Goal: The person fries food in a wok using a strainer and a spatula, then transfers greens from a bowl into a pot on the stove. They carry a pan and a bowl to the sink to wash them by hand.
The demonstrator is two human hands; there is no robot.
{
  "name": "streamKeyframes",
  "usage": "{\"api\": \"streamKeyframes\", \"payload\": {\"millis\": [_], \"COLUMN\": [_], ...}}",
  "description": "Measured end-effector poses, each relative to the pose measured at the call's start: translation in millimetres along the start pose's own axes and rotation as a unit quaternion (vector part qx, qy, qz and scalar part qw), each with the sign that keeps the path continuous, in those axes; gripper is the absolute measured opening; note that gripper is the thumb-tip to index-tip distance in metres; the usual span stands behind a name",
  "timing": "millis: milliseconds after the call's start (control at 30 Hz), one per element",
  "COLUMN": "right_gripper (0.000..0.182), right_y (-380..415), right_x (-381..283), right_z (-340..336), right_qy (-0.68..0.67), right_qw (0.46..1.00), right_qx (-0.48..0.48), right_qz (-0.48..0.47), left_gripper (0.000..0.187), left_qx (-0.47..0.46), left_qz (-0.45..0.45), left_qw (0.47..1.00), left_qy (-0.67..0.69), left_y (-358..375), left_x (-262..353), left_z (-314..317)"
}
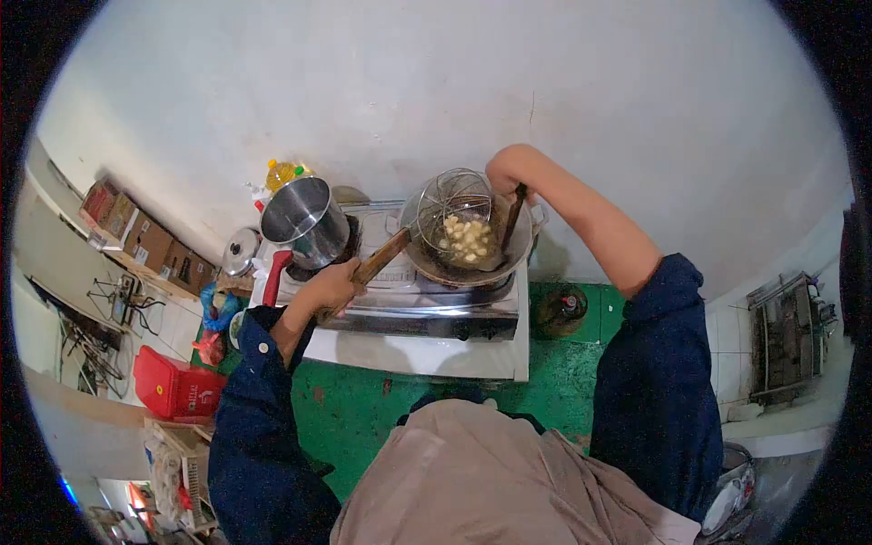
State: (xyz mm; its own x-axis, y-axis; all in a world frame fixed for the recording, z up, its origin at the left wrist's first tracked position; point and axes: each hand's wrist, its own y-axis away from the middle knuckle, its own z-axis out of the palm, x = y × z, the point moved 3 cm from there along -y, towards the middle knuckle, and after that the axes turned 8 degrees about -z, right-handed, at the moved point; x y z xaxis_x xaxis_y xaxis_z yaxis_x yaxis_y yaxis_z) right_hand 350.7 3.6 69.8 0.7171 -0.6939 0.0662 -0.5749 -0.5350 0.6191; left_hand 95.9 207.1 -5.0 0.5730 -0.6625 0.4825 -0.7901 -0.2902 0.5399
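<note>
My left hand (332, 287) is closed around the wooden handle (386, 254) of a wire strainer (451, 189). The strainer's mesh bowl is tilted over the wok (420, 265) on the right side of the stove. Pale yellow chunks of food (468, 239) sit in a heap at the mesh, low in the wok. My right hand (511, 171) reaches over the wok's far right rim and grips the dark handle of a spatula (513, 218). The spatula slants down into the wok, its lower end beside the food; the wrist partly hides the fingers.
Left of the wok, a tall steel pot (304, 218) with a red handle (275, 277) stands on the white stove (436, 359). Behind it are yellow oil bottles (282, 173) against the wall. A dark round bottle (570, 304) stands on the green floor at the right.
</note>
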Motion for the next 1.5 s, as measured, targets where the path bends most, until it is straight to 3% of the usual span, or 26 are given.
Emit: {"api": "streamKeyframes", "payload": {"millis": [33, 133, 233, 367, 533, 633, 833, 1133, 1233, 1333, 1500], "right_gripper": [0.012, 0.012, 0.012, 0.012, 0.018, 0.022, 0.025, 0.027, 0.027, 0.026, 0.024], "right_y": [-4, -6, -1, 25, 45, 10, -10, 24, 7, -13, -31], "right_x": [0, 1, -3, -14, -18, -13, -30, -49, -34, -28, -36], "right_z": [6, 8, -8, -34, -31, -12, 5, -38, -26, -8, 10], "right_qy": [-0.055, -0.081, -0.071, 0.032, 0.2, 0.201, 0.157, 0.212, 0.219, 0.215, 0.218], "right_qw": [0.998, 0.994, 0.995, 0.993, 0.95, 0.957, 0.948, 0.942, 0.942, 0.958, 0.939], "right_qx": [-0.037, 0.029, 0.028, 0.102, 0.223, 0.209, 0.263, 0.249, 0.25, 0.189, 0.256], "right_qz": [0.014, -0.069, -0.058, -0.057, -0.087, -0.017, -0.084, -0.077, -0.051, 0.019, -0.066], "left_gripper": [0.027, 0.028, 0.028, 0.028, 0.028, 0.028, 0.026, 0.027, 0.028, 0.028, 0.03], "left_qx": [0.0, -0.004, -0.023, -0.07, -0.115, -0.127, -0.141, -0.143, -0.141, -0.144, -0.159], "left_qz": [-0.004, -0.011, -0.016, -0.012, -0.003, -0.02, -0.041, -0.035, -0.041, -0.042, -0.047], "left_qw": [1.0, 1.0, 0.999, 0.994, 0.985, 0.984, 0.983, 0.98, 0.98, 0.98, 0.979], "left_qy": [-0.002, 0.004, 0.032, 0.088, 0.127, 0.122, 0.109, 0.132, 0.136, 0.129, 0.121], "left_y": [0, -3, -2, -7, -13, -9, -1, -14, -6, -4, -6], "left_x": [-1, -5, -9, -14, -23, -17, -3, -15, -9, -5, -8], "left_z": [1, 3, 3, 2, 0, -1, -3, 0, -1, -1, -1]}}
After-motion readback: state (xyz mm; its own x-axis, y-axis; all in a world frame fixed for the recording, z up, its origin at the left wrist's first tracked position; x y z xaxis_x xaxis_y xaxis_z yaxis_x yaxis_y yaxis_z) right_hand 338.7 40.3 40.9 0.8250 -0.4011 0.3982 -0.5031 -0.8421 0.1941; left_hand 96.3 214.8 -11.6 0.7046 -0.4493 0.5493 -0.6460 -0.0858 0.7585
